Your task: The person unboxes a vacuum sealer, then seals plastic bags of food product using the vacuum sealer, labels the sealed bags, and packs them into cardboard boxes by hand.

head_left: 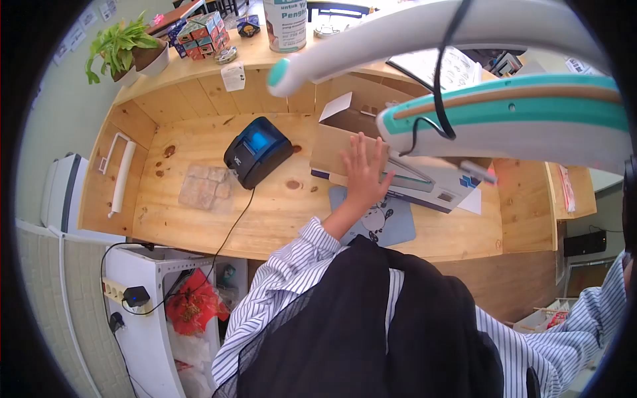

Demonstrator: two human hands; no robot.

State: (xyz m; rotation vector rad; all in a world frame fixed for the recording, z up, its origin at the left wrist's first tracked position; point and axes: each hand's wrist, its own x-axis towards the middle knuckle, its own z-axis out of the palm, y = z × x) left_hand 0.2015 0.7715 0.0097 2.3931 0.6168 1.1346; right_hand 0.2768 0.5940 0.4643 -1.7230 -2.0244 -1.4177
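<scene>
My left hand (365,176) lies with fingers spread on the brown flap of an opened cardboard box (424,189). The box's printed white side faces me. Close to the camera at upper right, a large white-and-teal device (511,113) with two long arms overlaps the box, with a black cord (441,79) hanging across it. My right sleeve (584,325) rises to the right edge, where only a sliver of my right hand (627,272) shows; its fingers are hidden. Under my left wrist lies a blue-grey mat (398,222) with a cartoon figure.
A black printer (255,156) with a blue window and a clear packet of brownish pieces (204,186) sit left on the wooden desk (279,225). A potted plant (119,50), a patterned cube (202,36) and a can (286,26) line the ledge. Below stands a white cabinet (136,265).
</scene>
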